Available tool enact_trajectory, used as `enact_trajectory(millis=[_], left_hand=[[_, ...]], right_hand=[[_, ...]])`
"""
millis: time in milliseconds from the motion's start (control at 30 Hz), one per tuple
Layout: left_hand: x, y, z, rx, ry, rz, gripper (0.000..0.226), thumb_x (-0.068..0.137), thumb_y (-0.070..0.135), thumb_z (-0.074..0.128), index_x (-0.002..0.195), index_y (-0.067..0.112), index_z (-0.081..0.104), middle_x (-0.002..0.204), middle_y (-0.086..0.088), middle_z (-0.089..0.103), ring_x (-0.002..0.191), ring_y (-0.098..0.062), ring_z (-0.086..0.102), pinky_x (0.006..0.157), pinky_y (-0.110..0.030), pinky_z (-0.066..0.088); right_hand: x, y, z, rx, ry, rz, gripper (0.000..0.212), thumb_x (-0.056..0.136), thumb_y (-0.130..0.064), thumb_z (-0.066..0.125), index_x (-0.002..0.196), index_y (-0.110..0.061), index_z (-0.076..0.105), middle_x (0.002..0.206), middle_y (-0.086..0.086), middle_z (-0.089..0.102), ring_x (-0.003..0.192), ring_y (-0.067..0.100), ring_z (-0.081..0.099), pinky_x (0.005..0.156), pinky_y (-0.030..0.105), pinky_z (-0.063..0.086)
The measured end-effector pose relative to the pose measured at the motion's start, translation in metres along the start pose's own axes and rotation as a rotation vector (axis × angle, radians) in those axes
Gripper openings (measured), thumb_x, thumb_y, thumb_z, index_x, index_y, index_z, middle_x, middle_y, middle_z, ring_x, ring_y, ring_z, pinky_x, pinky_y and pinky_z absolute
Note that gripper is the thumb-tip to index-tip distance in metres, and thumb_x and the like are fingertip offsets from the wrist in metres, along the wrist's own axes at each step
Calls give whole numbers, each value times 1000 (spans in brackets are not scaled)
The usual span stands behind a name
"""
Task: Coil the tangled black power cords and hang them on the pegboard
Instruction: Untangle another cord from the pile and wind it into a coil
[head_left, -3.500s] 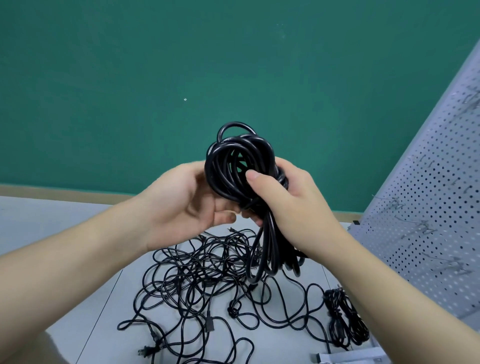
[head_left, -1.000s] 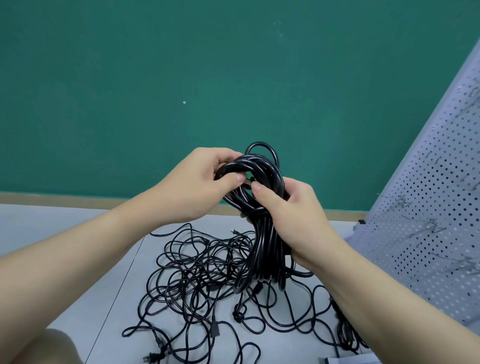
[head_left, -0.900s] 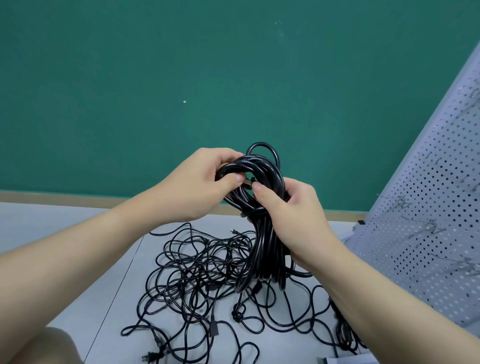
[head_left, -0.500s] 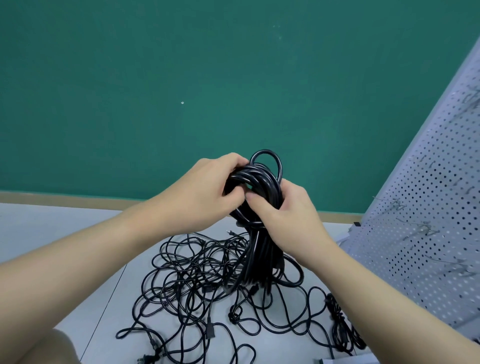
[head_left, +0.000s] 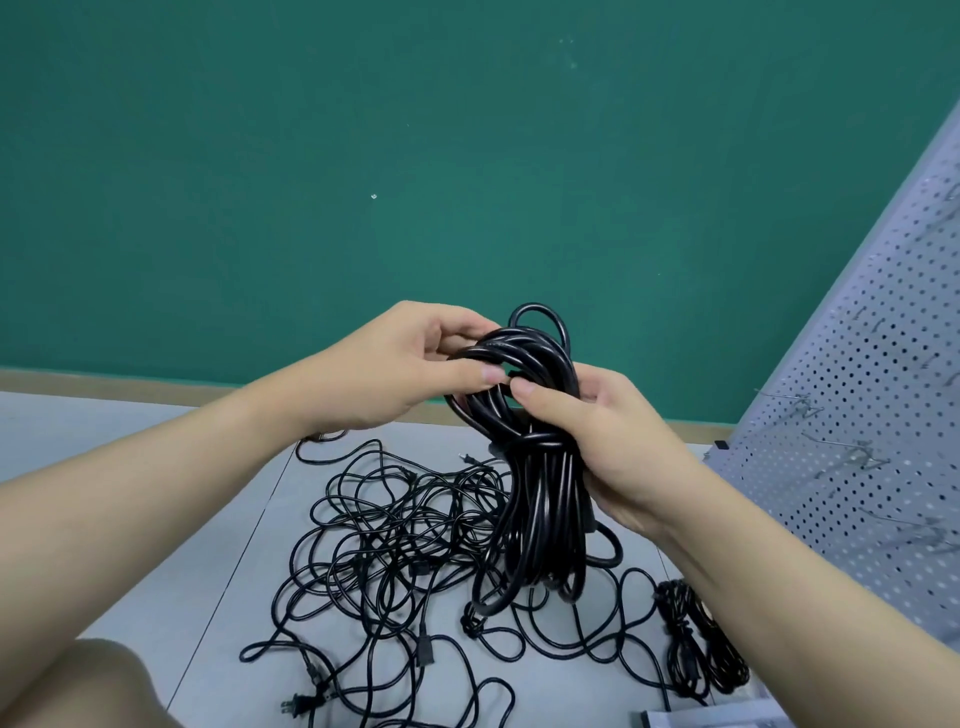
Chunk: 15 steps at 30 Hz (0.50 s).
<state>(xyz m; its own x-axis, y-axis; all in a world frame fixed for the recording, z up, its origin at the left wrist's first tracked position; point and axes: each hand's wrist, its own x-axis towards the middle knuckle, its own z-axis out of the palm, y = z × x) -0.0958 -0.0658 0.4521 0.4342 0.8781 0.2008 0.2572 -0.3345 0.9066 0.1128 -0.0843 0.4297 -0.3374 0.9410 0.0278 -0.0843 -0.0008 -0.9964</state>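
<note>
A thick coiled black power cord (head_left: 540, 499) hangs upright in the air, wrapped round its waist by one turn. My right hand (head_left: 597, 441) grips the coil at that waist from the right. My left hand (head_left: 405, 374) pinches the coil's top loops between thumb and fingers. Below them a tangle of thin black cords (head_left: 405, 551) lies spread over the grey floor, with a two-pin plug (head_left: 296, 706) at its near edge. The grey pegboard (head_left: 857, 415) leans at the right, with several bare metal hooks (head_left: 852, 457) on it.
A small bundled black cord (head_left: 696, 649) lies on the floor by the pegboard's foot. A green wall (head_left: 363, 156) stands behind. A white flat object (head_left: 717, 719) shows at the bottom right. My knee (head_left: 104, 686) is at the bottom left.
My left hand moved from under the coil to its top loops. The coil came lower and nearer. In the last half second the two hands drew slightly apart.
</note>
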Motion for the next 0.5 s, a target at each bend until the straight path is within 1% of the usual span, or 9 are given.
enact_trajectory(millis=[67,100,133,200,267,333,367,433,500], left_hand=[[1,-1,2,-32,-4,13,29,96,12,65,124,7,67,121,-5,74,112,-17,69,97,-27,54],[2,-2,3,-36,-1,17,31,96,17,64,125,8,67,123,-5,74,115,-20,68,100,-30,53],[2,-4,4,-38,3,19,31,96,20,63,125,8,67,124,-6,73,118,-24,67,103,-33,53],[2,-7,5,-41,1,8,28,100,18,59,126,7,66,126,-10,71,121,-29,65,106,-38,52],[2,-9,6,1,-1,7,25,104,12,55,126,7,65,124,-8,72,117,-22,67,103,-34,52],[2,-9,8,84,22,19,25,105,7,52,127,8,64,122,-2,73,112,-12,68,98,-25,51],[1,-9,10,122,45,29,25,106,7,52,128,9,64,120,0,74,110,-10,69,97,-24,51],[1,-6,15,174,98,46,25,105,9,53,127,13,64,116,2,75,106,-11,70,96,-28,54],[2,-3,19,185,112,37,25,104,10,57,127,16,64,112,0,75,102,-17,72,96,-32,57]], right_hand=[[-1,-1,-1,89,-39,10,24,100,-5,59,121,3,68,111,25,74,98,33,74,84,46,62],[-2,-1,-1,109,-49,8,25,100,-5,58,123,3,66,113,25,74,101,35,74,86,47,62],[-2,0,-1,121,-56,5,27,101,-5,57,124,3,65,115,26,73,104,37,74,90,49,61],[-3,1,-1,138,-55,8,27,101,-6,56,124,3,65,118,30,70,107,39,72,96,55,57],[-2,3,-1,134,-29,12,26,101,-7,57,123,4,66,120,32,69,107,41,71,98,59,54],[-1,6,-1,99,22,3,24,102,-8,58,121,4,67,119,33,69,110,47,69,96,59,56],[0,6,-1,75,49,-2,23,102,-9,58,119,4,67,116,33,69,110,49,68,94,58,57],[2,6,-3,25,88,-10,22,104,-10,58,117,7,65,110,31,72,104,48,71,91,57,59],[3,5,-4,-7,119,-17,23,104,-11,59,117,7,64,105,28,74,98,44,74,90,59,59]])
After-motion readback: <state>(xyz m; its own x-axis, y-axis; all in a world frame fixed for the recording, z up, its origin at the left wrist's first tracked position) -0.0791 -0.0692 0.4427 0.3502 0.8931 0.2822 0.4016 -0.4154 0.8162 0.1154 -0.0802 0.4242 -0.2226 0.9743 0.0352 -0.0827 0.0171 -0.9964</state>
